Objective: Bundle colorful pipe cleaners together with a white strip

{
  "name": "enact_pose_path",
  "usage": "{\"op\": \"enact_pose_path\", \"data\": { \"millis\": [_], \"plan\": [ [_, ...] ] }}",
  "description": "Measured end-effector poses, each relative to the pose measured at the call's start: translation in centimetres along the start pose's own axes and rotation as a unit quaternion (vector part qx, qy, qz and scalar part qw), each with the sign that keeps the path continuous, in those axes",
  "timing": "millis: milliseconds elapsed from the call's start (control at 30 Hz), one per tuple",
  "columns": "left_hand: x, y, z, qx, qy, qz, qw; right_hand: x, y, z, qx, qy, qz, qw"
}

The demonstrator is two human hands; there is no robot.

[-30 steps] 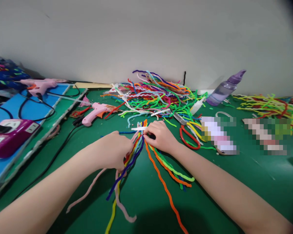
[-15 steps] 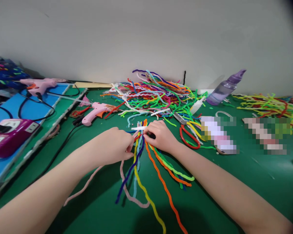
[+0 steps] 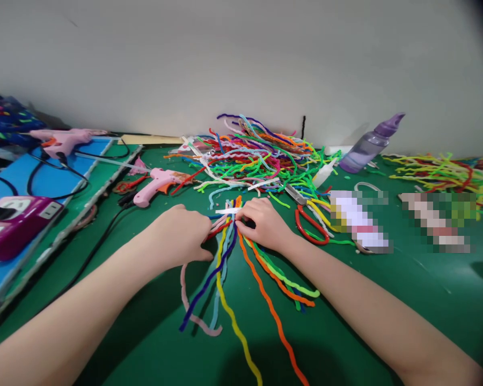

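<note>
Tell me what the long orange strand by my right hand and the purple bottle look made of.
Long orange strand: probably chenille, perhaps over wire; matte, looking fuzzy, with gentle kinks along it. Purple bottle: likely plastic, possibly glass; smooth, slightly shiny, translucent body.

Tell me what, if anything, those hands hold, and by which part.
The right hand pinches the fuzzy strands near their gathered far end. The left hand seems to grip pink and red ones further along.

Just right of the right hand I see red-handled scissors, and beyond them a purple water bottle. Well left of the left hand, a magenta power strip sits on a blue board, a patterned cloth farther off.
</note>
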State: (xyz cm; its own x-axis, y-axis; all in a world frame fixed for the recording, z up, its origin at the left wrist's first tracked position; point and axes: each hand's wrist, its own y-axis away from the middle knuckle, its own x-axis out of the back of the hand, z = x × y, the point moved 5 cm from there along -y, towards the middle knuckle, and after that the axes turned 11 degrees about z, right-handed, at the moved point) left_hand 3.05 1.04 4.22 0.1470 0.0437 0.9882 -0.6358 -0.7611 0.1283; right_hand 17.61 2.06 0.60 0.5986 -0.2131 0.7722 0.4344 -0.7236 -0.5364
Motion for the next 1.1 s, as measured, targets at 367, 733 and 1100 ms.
{"op": "enact_pose_path", "data": {
  "millis": [367,733,1100],
  "plan": [
    [-0.2,-0.2,-0.3,-0.001,0.031,0.073,0.997,0.0,0.0,0.0,-0.001,0.0,-0.002,1.0],
    [0.1,0.1,0.3,0.022,0.008,0.018,1.0,0.0,-0.1,-0.1,0.0,0.001,0.0,1.0],
    [0.5,1.0,0.1,-0.004,0.038,-0.032,0.999,-0.1,0.0,0.0,0.0,-0.002,0.002,1.0]
  ]
}}
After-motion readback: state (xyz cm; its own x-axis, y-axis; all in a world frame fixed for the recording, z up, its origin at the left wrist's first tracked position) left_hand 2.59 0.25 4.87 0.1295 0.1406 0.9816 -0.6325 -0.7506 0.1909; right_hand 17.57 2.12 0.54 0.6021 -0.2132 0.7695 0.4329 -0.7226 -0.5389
